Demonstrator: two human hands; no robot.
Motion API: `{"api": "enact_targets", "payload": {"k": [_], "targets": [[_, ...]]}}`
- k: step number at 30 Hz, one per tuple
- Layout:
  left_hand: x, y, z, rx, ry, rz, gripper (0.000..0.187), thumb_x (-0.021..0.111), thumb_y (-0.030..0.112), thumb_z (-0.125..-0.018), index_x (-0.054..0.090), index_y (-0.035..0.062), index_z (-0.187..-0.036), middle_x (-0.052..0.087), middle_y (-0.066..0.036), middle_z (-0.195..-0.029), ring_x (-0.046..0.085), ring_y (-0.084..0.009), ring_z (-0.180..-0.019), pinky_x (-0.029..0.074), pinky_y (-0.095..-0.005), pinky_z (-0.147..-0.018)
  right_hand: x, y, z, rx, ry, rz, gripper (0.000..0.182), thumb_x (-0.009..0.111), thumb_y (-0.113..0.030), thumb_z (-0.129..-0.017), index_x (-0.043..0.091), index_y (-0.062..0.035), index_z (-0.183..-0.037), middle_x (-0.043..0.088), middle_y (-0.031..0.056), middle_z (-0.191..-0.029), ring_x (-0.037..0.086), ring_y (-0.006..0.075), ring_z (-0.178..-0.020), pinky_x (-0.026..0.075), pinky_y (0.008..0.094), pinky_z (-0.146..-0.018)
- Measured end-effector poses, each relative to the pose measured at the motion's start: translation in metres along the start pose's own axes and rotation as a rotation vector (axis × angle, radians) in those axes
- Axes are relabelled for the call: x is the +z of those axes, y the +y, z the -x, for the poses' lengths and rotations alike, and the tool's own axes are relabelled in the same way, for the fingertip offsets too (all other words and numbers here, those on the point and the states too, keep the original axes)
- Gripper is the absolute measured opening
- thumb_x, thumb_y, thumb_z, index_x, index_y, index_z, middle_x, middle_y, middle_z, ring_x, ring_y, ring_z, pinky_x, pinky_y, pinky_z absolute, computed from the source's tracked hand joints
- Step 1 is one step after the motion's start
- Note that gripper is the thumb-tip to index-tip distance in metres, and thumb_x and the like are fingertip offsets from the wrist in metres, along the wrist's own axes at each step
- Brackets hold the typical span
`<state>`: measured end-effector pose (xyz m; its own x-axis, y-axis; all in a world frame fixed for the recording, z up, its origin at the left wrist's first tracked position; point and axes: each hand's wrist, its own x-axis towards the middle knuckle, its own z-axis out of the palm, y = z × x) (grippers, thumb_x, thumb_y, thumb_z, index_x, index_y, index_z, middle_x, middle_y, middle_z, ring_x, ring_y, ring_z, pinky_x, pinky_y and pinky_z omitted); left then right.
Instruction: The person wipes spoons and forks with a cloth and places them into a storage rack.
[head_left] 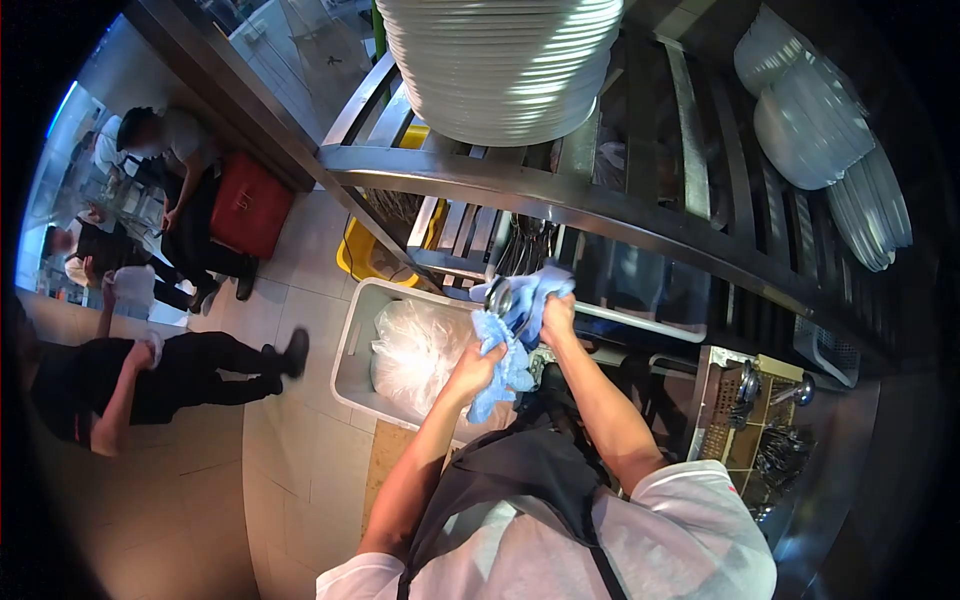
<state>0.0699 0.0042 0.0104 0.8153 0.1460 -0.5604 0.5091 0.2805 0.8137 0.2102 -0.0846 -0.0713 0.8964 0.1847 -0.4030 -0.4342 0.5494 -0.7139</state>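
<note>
Cloth (512, 366) (blue) in left hand (476, 369), right hand (559, 321) — against metal utensil (499, 296).

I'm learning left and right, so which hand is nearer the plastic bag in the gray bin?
Left. In the picture, the left hand is by the right side of the plastic bag; the right hand is farther right, across the blue cloth.
</note>
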Motion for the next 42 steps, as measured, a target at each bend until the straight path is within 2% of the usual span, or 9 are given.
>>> {"api": "enact_targets", "payload": {"k": [4,6,12,18,20,21,33,38,42], "targets": [[0.008,-0.004,0.001,0.13,0.359,-0.282,0.025,0.051,0.023,-0.081,0.054,-0.0008,-0.072,0.051,-0.003,-0.059,0.047,-0.0119,-0.056,0.038,-0.03,-0.052,0.019,-0.001,0.006,-0.121,0.253,-0.208,0.008,0.044,-0.011,-0.082,0.051,-0.0079,-0.079,0.052,0.0036,-0.067,0.052,0.0168,-0.055,0.043,0.0302,-0.046],[0.008,0.0,-0.006,0.16,0.441,-0.346,0.02,0.05,0.021,-0.083,0.053,0.0044,-0.071,0.047,0.002,-0.06,0.041,-0.0078,-0.055,0.034,-0.026,-0.05,0.026,0.015,0.025,0.115,0.253,-0.07,0.009,0.044,-0.012,-0.083,0.052,-0.0073,-0.081,0.052,0.0043,-0.068,0.052,0.0172,-0.055,0.043,0.0304,-0.047],[0.007,0.013,0.008,0.139,0.373,-0.099,0.024,0.052,0.021,-0.081,0.053,0.0021,-0.068,0.05,-0.001,-0.058,0.042,-0.0088,-0.053,0.036,-0.028,-0.048,0.025,-0.005,-0.006,-0.052,0.025,-0.006,0.012,0.042,-0.006,-0.079,0.052,-0.005,-0.074,0.053,0.0054,-0.063,0.053,0.0193,-0.052,0.045,0.0335,-0.046],[0.008,0.002,-0.024,0.075,0.468,-0.092,0.018,0.05,0.021,-0.083,0.052,0.0082,-0.07,0.044,0.004,-0.059,0.037,-0.0049,-0.053,0.031,-0.0238,-0.046,0.036,0.013,0.016,0.29,0.112,-0.066,0.013,0.041,-0.004,-0.076,0.054,-0.0014,-0.075,0.053,0.0076,-0.063,0.053,0.0195,-0.051,0.042,0.0367,-0.042],[0.006,-0.011,-0.036,0.092,0.477,-0.025,0.018,0.05,0.021,-0.083,0.052,0.0081,-0.07,0.045,0.003,-0.059,0.037,-0.0055,-0.052,0.031,-0.0238,-0.046,-0.003,0.045,-0.021,0.372,-0.093,0.135,0.013,0.042,-0.003,-0.074,0.055,-0.0001,-0.071,0.053,0.0088,-0.061,0.053,0.0191,-0.049,0.042,0.0375,-0.042],[0.008,-0.016,-0.04,0.111,0.474,0.043,0.019,0.049,0.022,-0.083,0.052,0.0081,-0.07,0.045,0.003,-0.06,0.038,-0.006,-0.052,0.031,-0.0238,-0.046,-0.018,0.048,-0.038,0.45,-0.227,0.255,0.016,0.042,-0.006,-0.08,0.056,-0.0004,-0.086,0.059,0.0112,-0.077,0.059,0.0228,-0.067,0.05,0.0379,-0.058],[0.004,-0.013,-0.057,0.063,0.292,0.061,0.029,0.047,0.03,-0.085,0.056,0.0056,-0.072,0.05,0.001,-0.06,0.045,-0.0085,-0.054,0.037,-0.0264,-0.049,0.02,0.001,-0.019,0.19,0.019,0.717,0.018,0.056,-0.015,-0.071,0.052,0.0012,-0.064,0.051,0.0072,-0.063,0.046,0.0157,-0.052,0.035,0.035,-0.044],[-0.014,-0.029,-0.049,0.042,0.238,0.345,0.025,0.041,0.028,-0.087,0.052,0.0052,-0.085,0.055,-0.004,-0.068,0.055,-0.014,-0.06,0.046,-0.0286,-0.056,-0.006,0.0,-0.013,0.678,-0.322,0.078,0.028,0.036,-0.021,-0.088,0.053,-0.0012,-0.097,0.06,0.0105,-0.085,0.06,0.0228,-0.072,0.05,0.038,-0.067],[-0.02,-0.012,-0.032,-0.119,0.132,0.347,0.024,0.045,0.023,-0.084,0.051,0.0034,-0.096,0.057,-0.006,-0.081,0.057,-0.0169,-0.07,0.048,-0.0317,-0.063,-0.012,0.018,0.026,0.654,-0.276,-0.007,0.034,0.036,-0.027,-0.09,0.047,-0.0006,-0.106,0.057,0.0119,-0.094,0.057,0.024,-0.081,0.048,0.0374,-0.072]]}}
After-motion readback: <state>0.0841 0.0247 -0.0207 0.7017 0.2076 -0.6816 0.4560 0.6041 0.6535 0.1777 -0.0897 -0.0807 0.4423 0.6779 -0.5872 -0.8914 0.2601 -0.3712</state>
